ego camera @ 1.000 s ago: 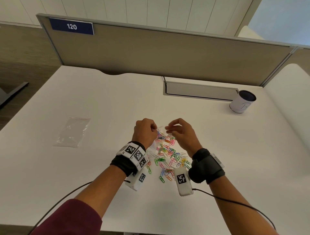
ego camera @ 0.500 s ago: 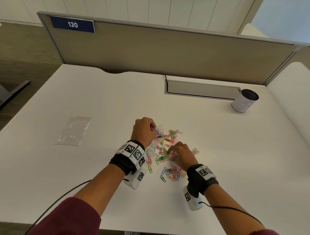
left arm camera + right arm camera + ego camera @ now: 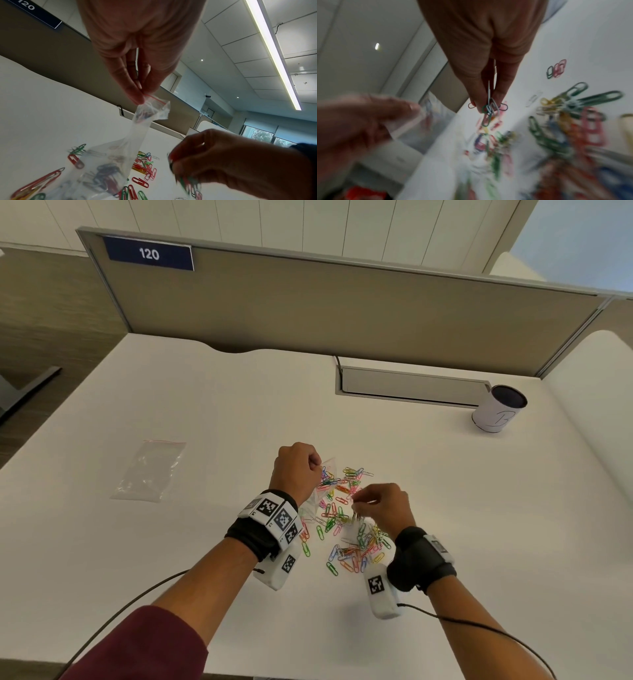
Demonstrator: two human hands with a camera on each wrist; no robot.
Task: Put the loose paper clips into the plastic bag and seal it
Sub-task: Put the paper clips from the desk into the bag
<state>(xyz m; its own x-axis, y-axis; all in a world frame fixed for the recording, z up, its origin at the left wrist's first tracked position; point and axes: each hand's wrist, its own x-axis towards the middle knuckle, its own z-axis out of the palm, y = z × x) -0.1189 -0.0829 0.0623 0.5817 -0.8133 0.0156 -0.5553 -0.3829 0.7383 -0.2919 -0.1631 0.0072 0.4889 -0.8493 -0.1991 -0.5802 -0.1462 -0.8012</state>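
Coloured paper clips (image 3: 356,537) lie scattered on the white desk (image 3: 205,405) between my hands. My left hand (image 3: 297,469) pinches the red-lined top edge of a small clear plastic bag (image 3: 137,128), lifting it so its lower part with several clips inside sags on the desk. My right hand (image 3: 380,505), just right of the bag, pinches a small bunch of clips (image 3: 488,112) between thumb and fingertips, raised above the pile. In the left wrist view the right hand (image 3: 223,159) is blurred, with clips dangling below it.
A second clear plastic bag (image 3: 149,470) lies flat on the desk to the left. A white cup (image 3: 498,414) stands at the back right next to a grey cable tray (image 3: 411,386). A beige partition (image 3: 342,309) closes off the desk's far edge.
My right hand dropped from the bag's mouth to the pile, took hold of a bunch of clips and is now lifted with them. The left hand kept holding the bag.
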